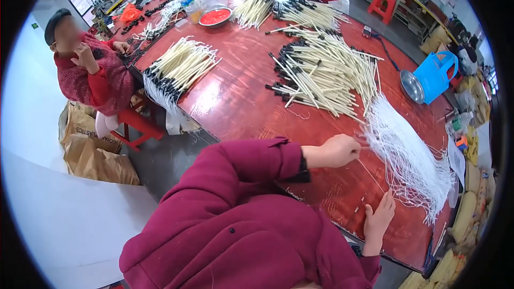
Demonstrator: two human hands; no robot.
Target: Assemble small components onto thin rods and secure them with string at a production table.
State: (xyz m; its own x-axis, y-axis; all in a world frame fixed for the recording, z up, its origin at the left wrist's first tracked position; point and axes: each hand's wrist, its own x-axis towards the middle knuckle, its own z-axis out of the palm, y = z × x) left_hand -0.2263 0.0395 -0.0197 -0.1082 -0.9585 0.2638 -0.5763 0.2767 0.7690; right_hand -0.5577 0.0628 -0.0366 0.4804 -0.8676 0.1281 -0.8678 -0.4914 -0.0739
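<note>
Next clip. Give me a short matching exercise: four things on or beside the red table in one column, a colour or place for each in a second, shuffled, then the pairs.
Things:
1. Bowl
2. Bag
3. White strings
4. Stool

Matches:
A. Blue, at the table's right edge
B. Pinched by the left hand, near the right hand
C. Red, on the floor beyond the table
D. Holds red material, far side of the table

Pairs: 1-D, 2-A, 3-B, 4-C

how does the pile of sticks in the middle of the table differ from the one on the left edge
The middle pile of sticks is larger and scattered, its sticks crossing at many angles. The left pile of sticks is smaller and neat, its sticks lying parallel, with white strings hanging over the table edge. Both hold pale sticks with black ends.
</note>
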